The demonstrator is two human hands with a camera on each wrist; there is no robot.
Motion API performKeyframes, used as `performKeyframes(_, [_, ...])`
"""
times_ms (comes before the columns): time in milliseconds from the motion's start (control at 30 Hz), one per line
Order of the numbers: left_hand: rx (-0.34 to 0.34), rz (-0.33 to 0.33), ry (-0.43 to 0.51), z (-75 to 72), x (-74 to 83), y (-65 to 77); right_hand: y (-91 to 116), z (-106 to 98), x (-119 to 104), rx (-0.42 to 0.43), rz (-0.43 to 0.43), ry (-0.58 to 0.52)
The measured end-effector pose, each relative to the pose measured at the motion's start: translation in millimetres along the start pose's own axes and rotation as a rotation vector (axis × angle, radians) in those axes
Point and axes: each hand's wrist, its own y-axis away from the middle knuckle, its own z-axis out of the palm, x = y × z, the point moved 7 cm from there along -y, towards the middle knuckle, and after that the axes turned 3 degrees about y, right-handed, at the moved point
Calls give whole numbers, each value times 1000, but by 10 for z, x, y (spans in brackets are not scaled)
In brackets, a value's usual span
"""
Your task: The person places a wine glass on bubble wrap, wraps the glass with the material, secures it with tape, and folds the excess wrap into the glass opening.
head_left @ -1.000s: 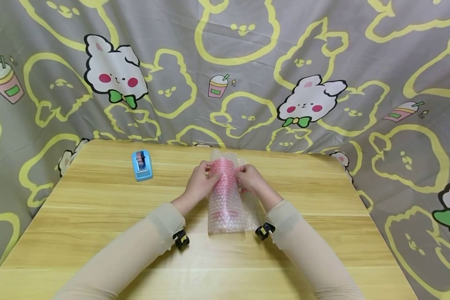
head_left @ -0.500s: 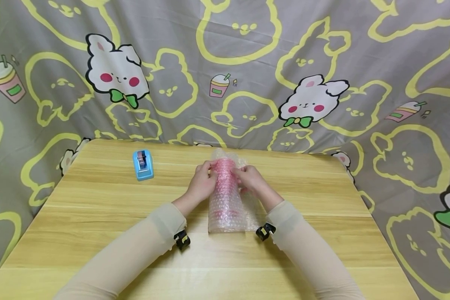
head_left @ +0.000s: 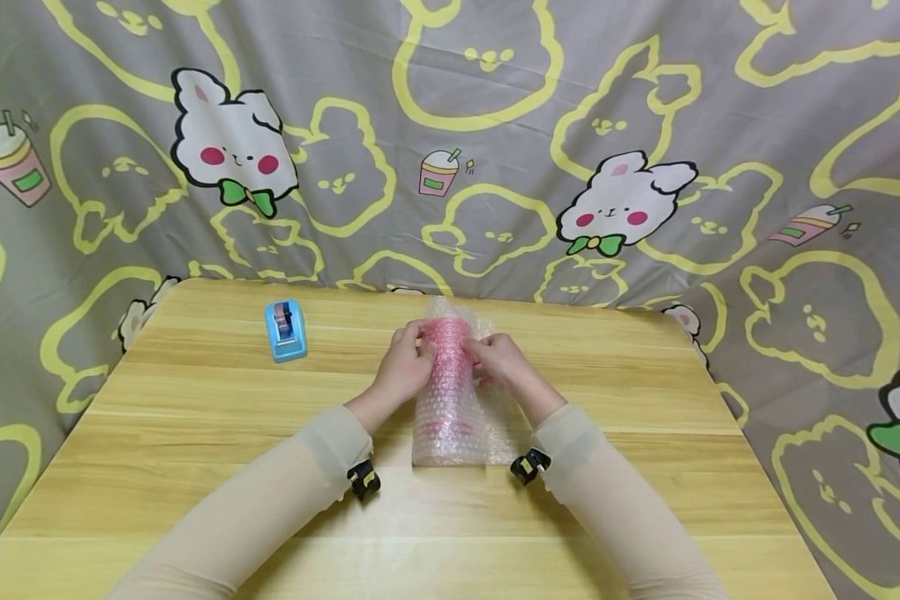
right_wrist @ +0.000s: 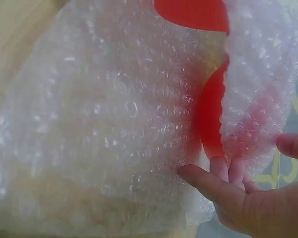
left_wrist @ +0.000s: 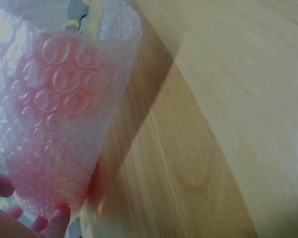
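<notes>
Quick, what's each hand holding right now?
Left hand: holding the bubble wrap around something red.
Right hand: pinching the bubble wrap near its edge.

A grey curtain (head_left: 375,50) is hanging across the upper half of the frame and along both sides, displaying yellow animal outlines (head_left: 480,126), white rabbit heads (head_left: 234,137) with green bows (head_left: 247,197) and pink drink cups (head_left: 437,179). A wood-grained table (head_left: 637,375) is spanning the lower half, its grain running crosswise. A pale sheen (head_left: 427,517) is showing at lower centre.

Tape dispenser (head_left: 286,331) on table (head_left: 195,408), left of bubble wrap (head_left: 450,417) between hands (head_left: 403,365).
</notes>
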Motion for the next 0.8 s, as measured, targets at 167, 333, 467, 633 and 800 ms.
performKeyframes(167, [-6, -33, 9, -3, -29, -10, -2, 19, 13, -4, 9, -34])
performKeyframes(333, [-14, -43, 12, -6, -53, -24, 4, 41, 27, -6, 20, -69])
performKeyframes(467, [-24, -52, 14, -12, -55, -26, 10, 59, 32, -2, 24, -90])
performKeyframes(633, [-40, -59, 1, -7, -55, -26, 2, 61, 46, 6, 27, -103])
performKeyframes(800, [-59, -62, 21, 15, -44, -18, -7, 27, 54, 6, 12, -82])
